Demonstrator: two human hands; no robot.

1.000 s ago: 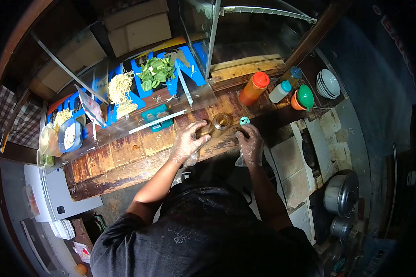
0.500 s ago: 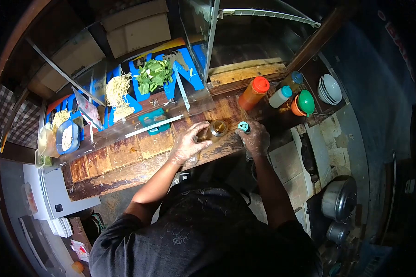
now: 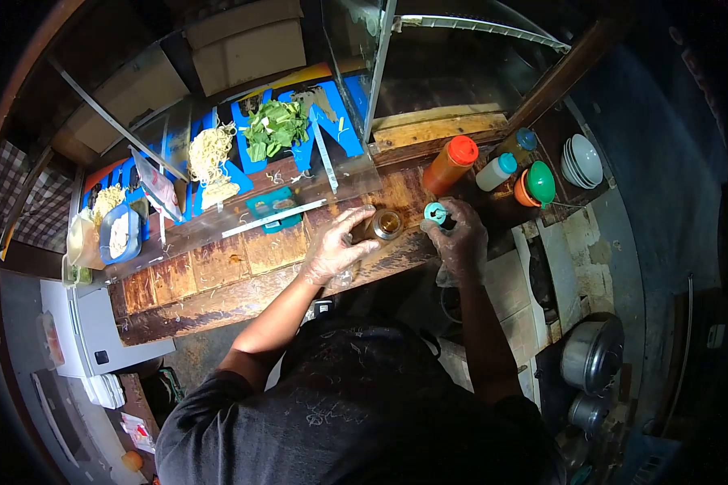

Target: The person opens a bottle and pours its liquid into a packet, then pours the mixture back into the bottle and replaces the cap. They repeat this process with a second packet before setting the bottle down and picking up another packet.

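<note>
My left hand (image 3: 337, 249), in a clear plastic glove, is wrapped around an open bottle (image 3: 387, 225) with brown contents. The bottle stands near the front edge of the wooden counter (image 3: 279, 252), its mouth facing up. Just to its right, my gloved right hand (image 3: 463, 242) pinches a small teal cap (image 3: 435, 213). The cap is apart from the bottle, and its hollow side appears to show. Behind the cap stands an orange squeeze bottle (image 3: 450, 166) with a red lid.
A white bottle (image 3: 493, 174), green and orange cups (image 3: 539, 183) and stacked bowls (image 3: 582, 160) stand at right. Behind glass lie noodles (image 3: 210, 153) and chopped greens (image 3: 275, 129). A teal container (image 3: 273, 208) sits left of my hands. Metal pots (image 3: 592, 356) are lower right.
My right hand has moved slightly right with the teal cap and turned, so the cap shows at a different angle. My left hand stays around the bottle. The whole view has shifted slightly.
</note>
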